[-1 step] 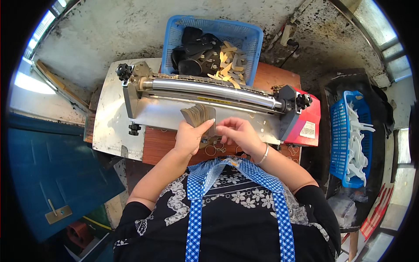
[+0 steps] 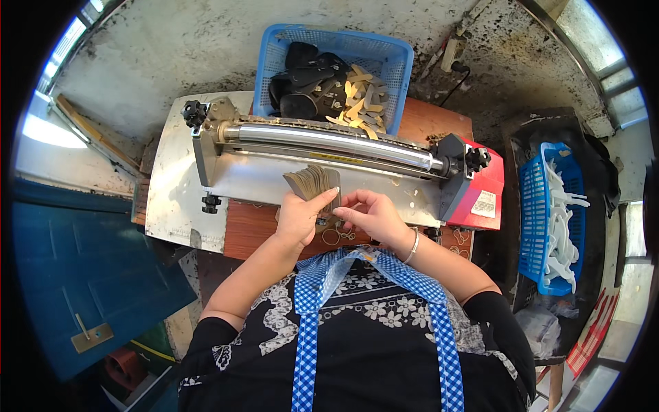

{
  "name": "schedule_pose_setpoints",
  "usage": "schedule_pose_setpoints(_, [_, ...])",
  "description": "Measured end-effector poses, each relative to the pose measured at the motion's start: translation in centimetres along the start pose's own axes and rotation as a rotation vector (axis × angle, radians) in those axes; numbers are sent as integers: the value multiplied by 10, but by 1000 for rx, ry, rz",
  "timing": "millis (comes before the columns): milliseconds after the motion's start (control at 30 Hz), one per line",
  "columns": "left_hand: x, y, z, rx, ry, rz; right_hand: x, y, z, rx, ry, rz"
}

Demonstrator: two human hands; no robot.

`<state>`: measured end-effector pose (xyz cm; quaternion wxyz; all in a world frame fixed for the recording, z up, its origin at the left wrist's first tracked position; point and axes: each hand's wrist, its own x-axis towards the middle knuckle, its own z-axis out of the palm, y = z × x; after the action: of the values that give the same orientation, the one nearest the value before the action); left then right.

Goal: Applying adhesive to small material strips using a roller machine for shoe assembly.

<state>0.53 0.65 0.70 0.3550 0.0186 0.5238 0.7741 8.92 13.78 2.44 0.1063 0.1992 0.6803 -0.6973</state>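
A fanned stack of thin, flat brown-grey pieces (image 2: 311, 181) is gripped in my left hand (image 2: 299, 217), its thumb pressed along the near side. Close against the right edge of that stack, my right hand (image 2: 377, 218) has its fingers curled and thumb and forefinger drawn together. What lies between those fingertips, if anything, is too small to make out. Just beyond both hands runs a machine's shiny metal roller (image 2: 329, 141). Below them, thin loops like rubber bands (image 2: 332, 237) lie on the reddish-brown tabletop (image 2: 254, 230).
Behind the roller, a light-blue basket (image 2: 401, 58) holds black pieces and yellow-grey strips. The machine's red end housing (image 2: 489, 196) stands at right, with black knobs (image 2: 477, 159). Further right, a blue basket (image 2: 532, 233) contains white pieces. A blue door (image 2: 96, 275) is at left.
My right hand has shifted slightly left, up against the stack, and its fingers have drawn closer together. The left hand keeps its hold in nearly the same place.
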Motion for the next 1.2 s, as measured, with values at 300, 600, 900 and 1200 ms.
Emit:
schedule_pose_setpoints(300, [-1,-4,6,9,52,-69,1,17,-3,-28,136,-39])
schedule_pose_setpoints(600, [2,8,-5,-69,98,-22,9,20,-28,-116,273,95])
schedule_pose_setpoints(900, [3,-7,-2,-18,40,-56,7,10,-5,-6,2,-5])
schedule_pose_setpoints(1200, [5,-2,-4,5,48,29,5,17,-11,161,83,145])
